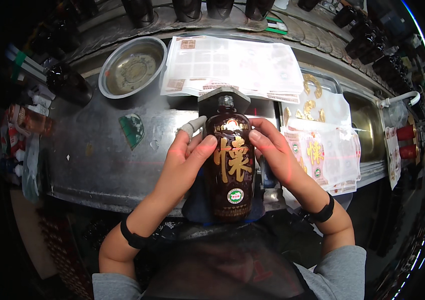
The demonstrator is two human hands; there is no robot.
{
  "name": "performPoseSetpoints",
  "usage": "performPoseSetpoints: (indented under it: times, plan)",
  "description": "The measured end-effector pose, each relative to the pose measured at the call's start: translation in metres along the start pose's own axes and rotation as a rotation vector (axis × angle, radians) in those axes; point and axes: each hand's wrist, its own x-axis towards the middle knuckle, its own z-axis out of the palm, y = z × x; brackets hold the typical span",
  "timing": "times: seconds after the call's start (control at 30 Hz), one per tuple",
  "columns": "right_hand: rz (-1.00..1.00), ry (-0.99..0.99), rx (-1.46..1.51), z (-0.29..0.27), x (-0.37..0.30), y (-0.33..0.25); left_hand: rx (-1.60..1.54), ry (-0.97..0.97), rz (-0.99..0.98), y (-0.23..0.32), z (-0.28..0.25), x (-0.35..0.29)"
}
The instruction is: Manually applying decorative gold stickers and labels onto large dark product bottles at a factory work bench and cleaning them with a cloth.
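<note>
In front of me lies a dark brown glossy bottle (229, 195), its neck pointing away, with gold lettering, a red emblem near the shoulder and a round green-and-white decal low down. My left hand (188, 150) is at its left shoulder, thumb on the glass and a pale finger cover on one fingertip. From the other side my right hand (275, 147) presses thumb and fingers against the right shoulder. Thin red light lines cross the bottle and both hands. A dark angular support (240, 97) shows behind the neck.
Behind the bottle are stacked decal sheets (242, 62) and a metal basin (161, 55) of liquid. A green scraper (132, 130) lies on the metal table at left. More sheets with gold lettering (322, 150) lie at right, beside a sink (365, 125). Dark bottles (187, 9) line the conveyor.
</note>
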Motion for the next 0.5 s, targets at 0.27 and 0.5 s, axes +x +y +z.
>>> performPoseSetpoints:
  times: [0.27,0.5]
  plan:
    - [-0.053,-0.054,-0.128,-0.002,-0.032,0.005,0.047,-0.134,0.056,-0.006,-0.003,-0.014]
    - [0.001,-0.057,-0.047,0.003,-0.041,0.007,0.046,-0.195,0.006,-0.008,-0.006,-0.014]
